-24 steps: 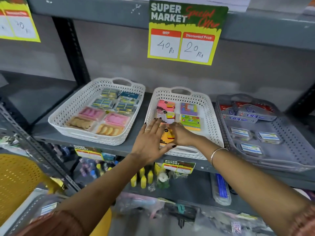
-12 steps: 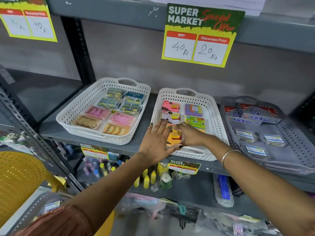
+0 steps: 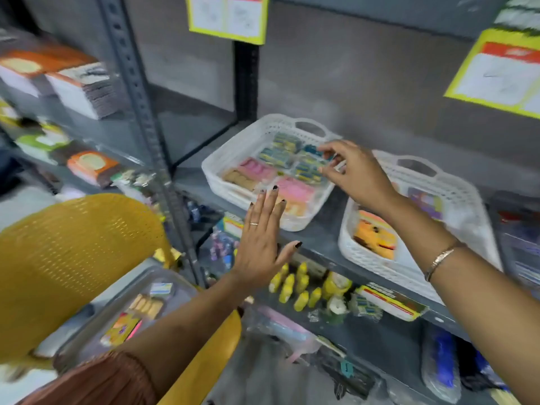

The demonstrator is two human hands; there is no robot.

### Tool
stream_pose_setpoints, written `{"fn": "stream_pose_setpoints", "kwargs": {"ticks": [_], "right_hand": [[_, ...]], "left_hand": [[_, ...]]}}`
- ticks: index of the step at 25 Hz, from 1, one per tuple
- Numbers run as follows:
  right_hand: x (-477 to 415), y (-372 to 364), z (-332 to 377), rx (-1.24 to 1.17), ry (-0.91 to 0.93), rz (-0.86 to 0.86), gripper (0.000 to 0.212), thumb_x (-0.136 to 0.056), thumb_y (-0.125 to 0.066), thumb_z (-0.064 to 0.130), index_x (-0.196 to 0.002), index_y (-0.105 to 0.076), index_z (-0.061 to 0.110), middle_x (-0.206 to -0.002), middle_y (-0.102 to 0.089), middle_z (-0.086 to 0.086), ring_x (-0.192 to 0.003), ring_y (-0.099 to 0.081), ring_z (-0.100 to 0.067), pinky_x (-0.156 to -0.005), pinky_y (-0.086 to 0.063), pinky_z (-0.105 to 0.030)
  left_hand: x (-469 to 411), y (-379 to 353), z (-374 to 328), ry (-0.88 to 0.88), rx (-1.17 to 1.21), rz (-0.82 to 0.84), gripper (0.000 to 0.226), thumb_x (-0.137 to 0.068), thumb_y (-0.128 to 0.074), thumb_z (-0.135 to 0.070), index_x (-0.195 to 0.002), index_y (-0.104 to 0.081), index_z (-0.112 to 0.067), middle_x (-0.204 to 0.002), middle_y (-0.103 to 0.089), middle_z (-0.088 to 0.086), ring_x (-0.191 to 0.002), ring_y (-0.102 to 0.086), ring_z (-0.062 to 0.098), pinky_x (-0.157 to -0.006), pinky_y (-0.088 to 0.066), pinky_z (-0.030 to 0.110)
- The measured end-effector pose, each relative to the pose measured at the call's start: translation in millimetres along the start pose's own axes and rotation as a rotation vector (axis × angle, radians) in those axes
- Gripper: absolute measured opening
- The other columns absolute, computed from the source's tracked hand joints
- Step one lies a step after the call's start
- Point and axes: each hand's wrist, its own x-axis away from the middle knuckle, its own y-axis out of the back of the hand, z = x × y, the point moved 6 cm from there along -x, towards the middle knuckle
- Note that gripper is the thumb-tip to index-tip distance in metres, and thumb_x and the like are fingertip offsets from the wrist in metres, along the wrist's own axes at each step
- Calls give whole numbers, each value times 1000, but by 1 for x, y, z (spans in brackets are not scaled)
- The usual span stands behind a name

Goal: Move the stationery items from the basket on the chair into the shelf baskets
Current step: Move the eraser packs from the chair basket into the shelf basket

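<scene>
A grey basket sits on the yellow chair at lower left and holds a yellow-pink pack, a tan eraser pack and a small box. On the shelf, the left white basket holds pink, tan and blue-green packs. The middle white basket holds an orange pack. My left hand is flat and spread in front of the left basket's front wall, holding nothing. My right hand hovers over that basket's right rim with fingers apart and nothing visible in them.
A grey steel upright stands between the chair and the shelf baskets. Stacked notebooks fill the left rack. Yellow bottles and bagged goods crowd the lower shelf. Yellow price cards hang from the shelf above.
Both hands have left the orange pack lying in the middle basket. My right hand moved left over the left basket and my left hand drew back. The view swung left and down.
</scene>
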Motion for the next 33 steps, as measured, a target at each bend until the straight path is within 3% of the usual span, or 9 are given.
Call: {"fn": "stream_pose_setpoints", "kwargs": {"ticks": [3,7,9,13,18,22,25,27,33], "right_hand": [[-22,-77,83,-82,185,83,30,-80,-63,15,-110,-61,14,-105,-64,-7,-84,-62,-20,-81,-46,-31],[-24,-198,145,-115,315,317,32,-81,-62,15,-113,-59,12,-105,-62,-14,-90,-63,-31,-79,-52,-45],[-14,-268,156,-90,323,451,34,-83,-61,16,-116,-58,11,-111,-61,-16,-96,-62,-34,-81,-52,-45],[23,-424,155,-30,276,713,35,-85,-59,18,-119,-55,12,-120,-59,-13,-109,-58,-32,-85,-49,-40],[82,-578,127,14,200,933,35,-85,-61,16,-117,-55,4,-124,-57,-19,-117,-52,-34,-89,-45,-43],[109,-652,103,153,149,932,45,-84,-59,16,-126,-47,9,-129,-52,-18,-120,-49,-35,-95,-44,-42],[119,-681,98,247,137,900,62,-80,-67,25,-131,-36,7,-134,-44,-19,-123,-44,-36,-92,-45,-45],[121,-689,99,253,113,847,68,-77,-71,28,-130,-35,4,-132,-45,-21,-122,-45,-37,-87,-46,-45],[124,-697,105,293,85,766,65,-77,-69,21,-128,-35,-2,-132,-42,-24,-121,-42,-37,-95,-40,-46]], "left_hand": [[53,25,66,201,-128,11,71,-93,-30,-53,-142,-25,-2,-152,-14,16,-142,-5,33,-113,-14,54],[139,40,139,486,-175,74,70,-93,-33,-54,-143,-24,-6,-154,-12,15,-142,0,31,-113,-15,54],[191,38,166,614,-217,144,69,-95,-34,-52,-145,-18,-8,-154,-4,13,-142,5,30,-114,-14,52],[299,22,216,822,-304,314,74,-93,-22,-58,-139,-34,0,-150,-21,20,-137,-9,42,-107,-23,62],[393,-21,269,1041,-327,462,82,-87,-9,-66,-146,-13,-10,-155,2,10,-142,8,30,-115,1,45],[437,-51,283,1138,-304,512,79,-89,-12,-64,-144,-18,-8,-154,-7,12,-141,2,32,-113,-7,49],[460,-65,285,1161,-299,567,81,-84,4,-68,-144,4,-14,-153,13,6,-136,26,22,-111,10,39],[466,-70,285,1153,-285,586,78,-82,8,-68,-141,10,-17,-151,17,3,-132,33,16,-110,9,35],[470,-76,287,1175,-291,598,81,-86,2,-67,-146,-9,-14,-151,7,1,-139,14,21,-113,-8,44]]}}
